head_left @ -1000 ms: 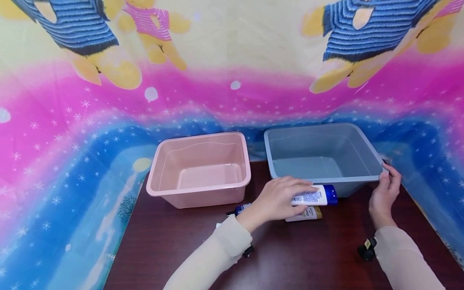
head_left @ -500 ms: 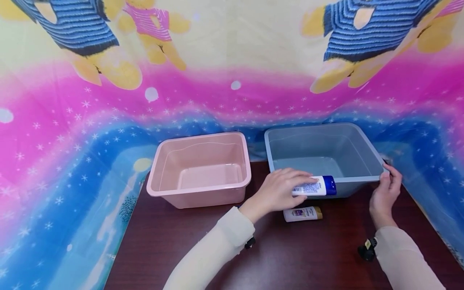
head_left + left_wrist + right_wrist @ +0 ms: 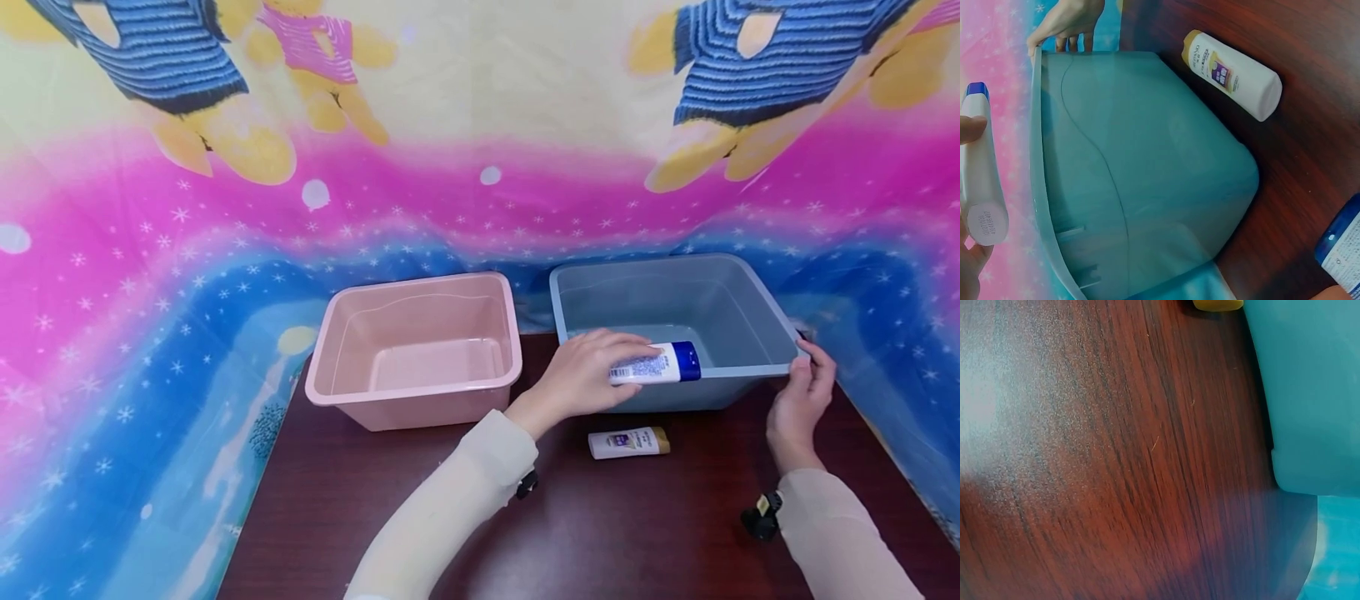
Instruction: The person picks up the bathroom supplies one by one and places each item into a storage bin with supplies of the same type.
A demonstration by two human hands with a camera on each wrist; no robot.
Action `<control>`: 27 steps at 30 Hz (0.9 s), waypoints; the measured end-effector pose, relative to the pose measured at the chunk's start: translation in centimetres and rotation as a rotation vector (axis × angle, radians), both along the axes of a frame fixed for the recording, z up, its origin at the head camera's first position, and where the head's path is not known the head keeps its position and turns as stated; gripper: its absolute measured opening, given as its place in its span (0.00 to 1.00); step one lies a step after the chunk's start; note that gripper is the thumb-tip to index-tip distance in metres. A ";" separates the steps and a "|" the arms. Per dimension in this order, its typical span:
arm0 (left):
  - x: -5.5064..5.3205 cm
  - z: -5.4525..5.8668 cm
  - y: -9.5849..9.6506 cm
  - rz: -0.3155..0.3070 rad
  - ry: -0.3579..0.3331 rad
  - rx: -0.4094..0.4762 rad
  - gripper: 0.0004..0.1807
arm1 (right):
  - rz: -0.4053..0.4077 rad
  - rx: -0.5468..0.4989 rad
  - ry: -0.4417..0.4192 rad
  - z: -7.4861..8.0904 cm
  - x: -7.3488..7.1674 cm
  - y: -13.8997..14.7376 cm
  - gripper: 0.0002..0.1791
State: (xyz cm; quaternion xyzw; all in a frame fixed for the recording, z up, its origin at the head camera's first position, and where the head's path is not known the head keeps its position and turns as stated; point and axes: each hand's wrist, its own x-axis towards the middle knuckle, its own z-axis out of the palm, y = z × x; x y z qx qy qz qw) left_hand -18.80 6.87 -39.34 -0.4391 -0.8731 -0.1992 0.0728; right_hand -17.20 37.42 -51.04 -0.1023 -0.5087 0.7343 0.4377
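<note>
My left hand [image 3: 585,375] grips a white bottle with a blue cap [image 3: 660,364], lying sideways at the near rim of the grey-blue basin [image 3: 675,392]. In the left wrist view the bottle [image 3: 984,169] shows its round base, thumb on one side. My right hand [image 3: 798,408] holds the rim at the basin's right front corner. On the table in front of the basin lies a white bottle with a gold cap [image 3: 628,442]. Part of its cap [image 3: 1217,304] peeks into the right wrist view, where the right hand is out of sight.
A pink basin [image 3: 420,408] stands to the left on the dark wooden table [image 3: 600,533]. Another blue-and-white container [image 3: 1341,244] lies at the left wrist view's lower right; the left arm hides that area in the head view. A printed cloth [image 3: 450,200] hangs behind.
My left hand has raised the blue-capped bottle up and away from the table to the basin's near rim, uncovering the gold-capped bottle. The right hand stays on the corner.
</note>
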 end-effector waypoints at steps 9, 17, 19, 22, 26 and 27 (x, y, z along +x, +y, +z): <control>-1.0 0.7 1.2 -0.009 -0.010 -0.050 0.27 | -0.006 -0.001 0.004 0.0 0.0 0.1 0.15; -2.5 0.2 1.7 0.038 -0.079 -0.042 0.29 | -0.019 0.005 0.033 0.0 -0.4 0.2 0.14; -2.8 0.1 1.8 0.042 -0.095 -0.034 0.30 | -0.022 0.005 0.039 0.0 -0.5 0.3 0.14; -3.1 -0.1 2.1 0.043 -0.114 -0.030 0.30 | -0.029 0.008 0.029 -0.1 -0.4 0.3 0.14; -3.3 -0.4 2.3 0.052 -0.157 -0.025 0.30 | -0.034 0.013 -0.006 -0.1 -0.3 0.2 0.15; -3.3 -0.5 2.4 0.056 -0.168 -0.023 0.30 | -0.032 0.012 -0.010 -0.1 -0.2 0.1 0.15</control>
